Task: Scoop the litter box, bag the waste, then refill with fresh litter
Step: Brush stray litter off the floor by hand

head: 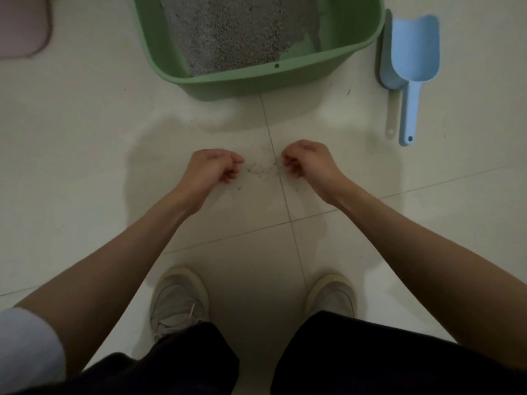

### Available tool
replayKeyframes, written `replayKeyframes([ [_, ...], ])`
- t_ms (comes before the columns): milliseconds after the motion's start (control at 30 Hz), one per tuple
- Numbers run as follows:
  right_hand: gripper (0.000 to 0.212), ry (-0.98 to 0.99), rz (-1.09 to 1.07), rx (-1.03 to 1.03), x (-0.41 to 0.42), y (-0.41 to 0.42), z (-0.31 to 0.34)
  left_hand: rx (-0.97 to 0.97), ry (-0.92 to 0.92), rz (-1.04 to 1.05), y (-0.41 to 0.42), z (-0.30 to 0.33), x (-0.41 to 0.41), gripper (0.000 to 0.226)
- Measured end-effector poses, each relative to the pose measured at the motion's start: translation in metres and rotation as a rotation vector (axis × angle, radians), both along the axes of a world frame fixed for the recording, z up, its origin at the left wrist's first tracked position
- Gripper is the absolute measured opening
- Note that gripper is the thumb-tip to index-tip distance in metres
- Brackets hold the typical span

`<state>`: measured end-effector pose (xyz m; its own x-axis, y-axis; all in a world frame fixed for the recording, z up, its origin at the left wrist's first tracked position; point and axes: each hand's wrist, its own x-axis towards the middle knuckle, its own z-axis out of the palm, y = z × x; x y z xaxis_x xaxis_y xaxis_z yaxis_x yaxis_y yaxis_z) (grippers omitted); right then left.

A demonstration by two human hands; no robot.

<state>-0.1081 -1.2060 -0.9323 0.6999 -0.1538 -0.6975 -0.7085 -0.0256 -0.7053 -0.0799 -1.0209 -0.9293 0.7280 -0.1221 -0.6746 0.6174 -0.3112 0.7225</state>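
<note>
The green litter box point(228, 81) stands on the tiled floor point(71, 138) straight ahead of you, its far part cut off by the top edge. Gray litter point(228, 32) covers most of the bottom; a bare green patch shows at the near right corner. Just right of the box lie two scoops — a blue scoop point(413, 52) over a greenish one point(389, 81), mostly hidden. Your left hand point(212, 166) and right hand point(306, 161) hang over the floor with curled fingers, holding nothing. Between them some dark crumbs point(261, 169) lie on the tile. A pinkish mat point(22, 27) is cut off at top left.
</note>
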Motion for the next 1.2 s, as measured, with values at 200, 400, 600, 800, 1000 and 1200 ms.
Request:
replayKeyframes([
  [200, 0.017, -0.236, 0.57, -0.586, -0.003, 0.007, -0.015, 0.392, -0.456, -0.558, -0.013, -0.017, -0.005, 0.014],
  [400, 0.017, -0.303, 0.668, -0.697, -0.001, 0.012, -0.018, 0.395, -0.514, -0.568, -0.02, -0.027, -0.005, 0.015],
  [600, 0.018, -0.243, 0.664, -0.667, 0.009, 0.013, -0.016, 0.46, -0.515, -0.668, -0.023, -0.024, -0.003, 0.015],
  [800, 0.016, 0.01, -0.383, 0.249, 0.001, -0.005, 0.004, 0.174, -0.287, -0.213, -0.011, -0.012, 0.0, 0.005],
  [1000, 0.026, 0.076, -0.411, 0.359, -0.015, -0.015, 0.011, 0.047, -0.15, 0.062, 0.01, -0.005, -0.009, 0.027],
  [1200, 0.014, -0.107, 0.429, -0.511, -0.025, 0.0, -0.001, 0.459, -0.367, -0.401, 0.007, -0.01, -0.025, 0.01],
])
